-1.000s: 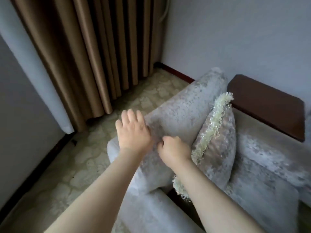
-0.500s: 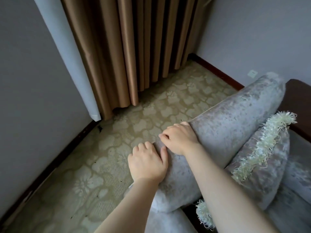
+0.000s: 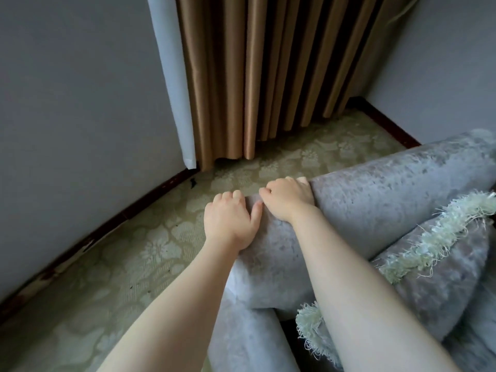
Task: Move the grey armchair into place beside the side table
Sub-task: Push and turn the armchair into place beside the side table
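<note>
**Firm grip on the grey armchair [image 3: 375,208]**

It filled the view from 3 to 6 o'clock. The left hand [image 3: 228,224] and right hand [image 3: 288,201] gripped its back's top edge, fingers curled over it; a curtain [image 3: 268,76] hung at 12 o'clock

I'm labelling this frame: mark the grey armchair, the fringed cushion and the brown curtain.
grey armchair [image 3: 375,194], head view, padded top edge.
fringed cushion [image 3: 442,277], head view, its fabric face.
brown curtain [image 3: 255,76], head view, middle folds.

Beyond my fingers [image 3: 228,196] tan curtains [image 3: 268,76] hang to a pale flower-patterned carpet [image 3: 161,245]; left of them, a grey wall [image 3: 67,103] with dark skirting [image 3: 128,214].
</note>
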`<action>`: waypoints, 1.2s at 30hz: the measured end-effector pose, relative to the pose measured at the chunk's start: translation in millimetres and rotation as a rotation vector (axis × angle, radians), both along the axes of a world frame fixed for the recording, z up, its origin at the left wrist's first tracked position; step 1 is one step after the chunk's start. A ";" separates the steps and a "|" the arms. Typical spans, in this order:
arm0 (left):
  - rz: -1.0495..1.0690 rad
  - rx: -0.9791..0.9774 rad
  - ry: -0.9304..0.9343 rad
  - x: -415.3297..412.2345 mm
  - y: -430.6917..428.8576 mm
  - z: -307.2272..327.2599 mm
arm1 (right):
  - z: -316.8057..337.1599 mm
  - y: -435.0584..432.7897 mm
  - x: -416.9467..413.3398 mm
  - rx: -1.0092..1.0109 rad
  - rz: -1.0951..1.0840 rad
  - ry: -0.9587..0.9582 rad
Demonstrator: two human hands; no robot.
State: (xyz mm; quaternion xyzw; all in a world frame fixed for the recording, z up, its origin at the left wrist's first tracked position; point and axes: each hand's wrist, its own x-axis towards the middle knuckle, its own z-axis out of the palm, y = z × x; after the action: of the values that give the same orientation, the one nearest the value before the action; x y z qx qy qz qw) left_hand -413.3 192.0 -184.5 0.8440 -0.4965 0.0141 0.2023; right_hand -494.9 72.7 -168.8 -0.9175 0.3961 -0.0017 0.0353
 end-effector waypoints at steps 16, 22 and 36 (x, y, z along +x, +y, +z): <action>0.038 0.220 0.012 3.0 19.6 -4.9 | -10.8 25.8 7.6 -0.035 -0.049 -0.065; -0.099 0.438 0.055 4.1 17.7 7.9 | -2.4 29.9 8.7 0.080 -0.172 -0.039; -0.724 0.571 -0.087 116.1 -45.5 52.3 | 1.4 23.4 57.4 0.065 -1.238 -0.007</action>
State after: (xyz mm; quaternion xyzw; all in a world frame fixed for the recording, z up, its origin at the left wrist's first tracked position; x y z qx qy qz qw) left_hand -297.2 146.4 -132.1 0.6367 -0.7514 -0.1593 -0.0674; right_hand -437.5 96.1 -167.3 -0.5161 0.8545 -0.0126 0.0571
